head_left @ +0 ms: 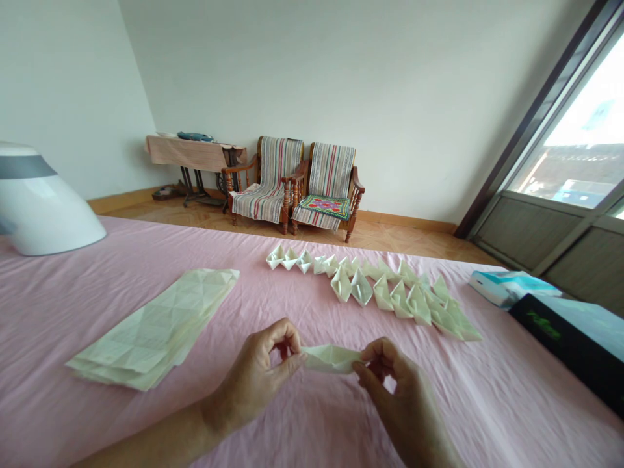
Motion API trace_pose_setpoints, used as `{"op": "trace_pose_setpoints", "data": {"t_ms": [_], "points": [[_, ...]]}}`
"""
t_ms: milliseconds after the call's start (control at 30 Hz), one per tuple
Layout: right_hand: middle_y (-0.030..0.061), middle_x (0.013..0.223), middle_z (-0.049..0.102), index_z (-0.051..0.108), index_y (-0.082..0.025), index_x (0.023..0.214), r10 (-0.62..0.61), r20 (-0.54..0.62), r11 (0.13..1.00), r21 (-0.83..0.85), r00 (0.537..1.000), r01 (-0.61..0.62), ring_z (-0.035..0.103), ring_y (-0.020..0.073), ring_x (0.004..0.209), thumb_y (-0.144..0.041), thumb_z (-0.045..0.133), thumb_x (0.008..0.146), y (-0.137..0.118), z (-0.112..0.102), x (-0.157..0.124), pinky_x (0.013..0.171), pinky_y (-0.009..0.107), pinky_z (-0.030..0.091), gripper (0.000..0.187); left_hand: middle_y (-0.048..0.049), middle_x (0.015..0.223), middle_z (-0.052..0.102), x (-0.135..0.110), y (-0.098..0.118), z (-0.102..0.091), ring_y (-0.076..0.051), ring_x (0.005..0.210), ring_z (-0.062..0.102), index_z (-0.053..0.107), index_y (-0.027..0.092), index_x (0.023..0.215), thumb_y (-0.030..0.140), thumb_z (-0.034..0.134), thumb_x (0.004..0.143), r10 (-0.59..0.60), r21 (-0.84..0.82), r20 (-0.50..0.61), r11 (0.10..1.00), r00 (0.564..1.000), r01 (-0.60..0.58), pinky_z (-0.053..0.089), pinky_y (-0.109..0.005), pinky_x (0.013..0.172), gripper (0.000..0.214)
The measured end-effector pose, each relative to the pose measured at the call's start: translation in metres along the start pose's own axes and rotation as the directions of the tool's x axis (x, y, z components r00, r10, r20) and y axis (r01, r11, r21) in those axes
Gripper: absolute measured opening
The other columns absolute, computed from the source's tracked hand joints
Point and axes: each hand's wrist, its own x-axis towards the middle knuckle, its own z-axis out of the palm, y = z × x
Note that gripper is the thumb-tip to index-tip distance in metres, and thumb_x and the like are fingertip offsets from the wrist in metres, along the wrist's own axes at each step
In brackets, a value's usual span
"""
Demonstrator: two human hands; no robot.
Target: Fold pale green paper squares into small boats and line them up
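Note:
Between my two hands, a folded paper boat (331, 359) in pale cream is held level above the pink cloth. My left hand (266, 361) pinches its left tip between thumb and fingers. The right tip sits in a similar pinch of my right hand (394, 377). Beyond them, several finished paper boats (401, 300) stand in two rows that reach toward the right. To the left lies a stack of creased paper sheets (156, 328), its layers slightly fanned.
A pink cloth (253, 422) covers the work surface. At the right are a black box (560, 351) and a blue-and-white packet (511, 286). A white rounded appliance (46, 201) stands at the left. Two wooden armchairs (324, 188) are by the far wall.

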Motion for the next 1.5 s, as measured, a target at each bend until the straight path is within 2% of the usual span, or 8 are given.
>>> {"op": "trace_pose_setpoints", "data": {"t_ms": [200, 267, 467, 733, 967, 1133, 1267, 1500], "points": [[-0.0006, 0.079, 0.067, 0.055, -0.022, 0.101, -0.022, -0.078, 0.997, 0.076, 0.997, 0.028, 0.065, 0.0156, 0.071, -0.029, 0.059, 0.085, -0.004, -0.004, -0.001, 0.066, 0.025, 0.05, 0.018, 0.0003, 0.077, 0.061, -0.001, 0.0, 0.002, -0.014, 0.07, 0.054, 0.061, 0.017, 0.092, 0.022, 0.064, 0.081, -0.019, -0.121, 0.033, 0.992, 0.999, 0.023, 0.044, -0.023, 0.067, 0.013], [0.0007, 0.083, 0.07, 0.057, -0.022, 0.105, -0.017, -0.063, 0.996, 0.086, 0.998, 0.022, 0.067, 0.0163, 0.074, -0.03, 0.06, 0.085, -0.004, -0.006, -0.002, 0.069, 0.026, 0.052, 0.022, -0.0013, 0.076, 0.063, 0.001, 0.0, 0.001, -0.014, 0.069, 0.054, 0.065, 0.016, 0.086, 0.024, 0.064, 0.082, -0.03, -0.115, 0.071, 0.993, 0.997, 0.038, 0.044, -0.023, 0.065, 0.01], [-0.002, 0.075, 0.068, 0.068, -0.024, 0.088, -0.079, 0.005, 0.997, -0.015, 0.997, 0.079, 0.063, 0.0142, 0.068, -0.027, 0.059, 0.086, -0.008, -0.005, -0.003, 0.063, 0.022, 0.048, 0.01, -0.0006, 0.068, 0.06, 0.002, 0.001, -0.002, -0.015, 0.065, 0.053, 0.064, 0.015, 0.074, 0.023, 0.061, 0.083, 0.011, -0.052, 0.017, 0.999, 1.0, -0.01, 0.042, -0.024, 0.064, 0.012], [-0.0006, 0.077, 0.068, 0.07, -0.025, 0.083, -0.164, -0.059, 0.986, 0.007, 0.985, 0.165, 0.062, 0.0146, 0.07, -0.026, 0.057, 0.087, -0.021, -0.005, -0.002, 0.064, 0.023, 0.046, 0.014, -0.0023, 0.077, 0.061, -0.001, 0.004, -0.003, -0.018, 0.078, 0.058, 0.057, 0.017, 0.079, 0.028, 0.051, 0.092, 0.057, -0.052, -0.039, 0.997, 0.998, -0.059, 0.043, -0.027, 0.075, 0.017], [0.0001, 0.069, 0.066, 0.066, -0.022, 0.077, 0.021, 0.079, 0.991, 0.13, 0.997, -0.031, 0.062, 0.0165, 0.066, -0.037, 0.059, 0.087, -0.02, -0.01, -0.003, 0.064, 0.025, 0.046, 0.02, -0.0005, 0.072, 0.054, -0.002, 0.01, 0.0, -0.017, 0.072, 0.054, 0.052, 0.018, 0.077, 0.033, 0.049, 0.091, 0.002, -0.052, -0.085, 0.999, 0.996, -0.006, 0.041, -0.025, 0.067, 0.02], [-0.0022, 0.058, 0.057, 0.054, -0.02, 0.072, 0.15, 0.222, 0.913, 0.343, 0.963, -0.221, 0.055, 0.0128, 0.053, -0.041, 0.058, 0.086, -0.01, -0.004, -0.004, 0.051, 0.022, 0.039, 0.026, 0.0021, 0.067, 0.05, -0.002, 0.005, 0.001, -0.015, 0.064, 0.051, 0.047, 0.019, 0.076, 0.032, 0.049, 0.089, -0.13, -0.07, 0.01, 0.989, 0.992, 0.13, 0.038, -0.023, 0.059, 0.019], [-0.005, 0.056, 0.05, 0.051, -0.021, 0.072, 0.237, 0.184, 0.941, 0.202, 0.954, -0.273, 0.049, 0.0116, 0.049, -0.032, 0.057, 0.082, 0.0, 0.004, -0.006, 0.046, 0.021, 0.033, 0.016, 0.0016, 0.067, 0.056, -0.004, 0.002, 0.004, -0.016, 0.065, 0.057, 0.049, 0.018, 0.074, 0.023, 0.051, 0.085, -0.172, 0.115, 0.069, 0.98, 0.983, 0.163, 0.038, -0.024, 0.06, 0.013], [-0.0045, 0.055, 0.05, 0.048, -0.023, 0.07, 0.147, 0.036, 0.954, -0.27, 0.989, -0.132, 0.049, 0.0134, 0.05, -0.019, 0.048, 0.08, -0.004, 0.013, -0.006, 0.048, 0.024, 0.025, 0.01, 0.0022, 0.068, 0.055, -0.002, -0.003, 0.011, -0.015, 0.063, 0.054, 0.05, 0.019, 0.069, 0.009, 0.054, 0.073, -0.097, 0.452, 0.047, 0.89, 0.994, 0.065, 0.035, -0.024, 0.059, 0.011]]}}
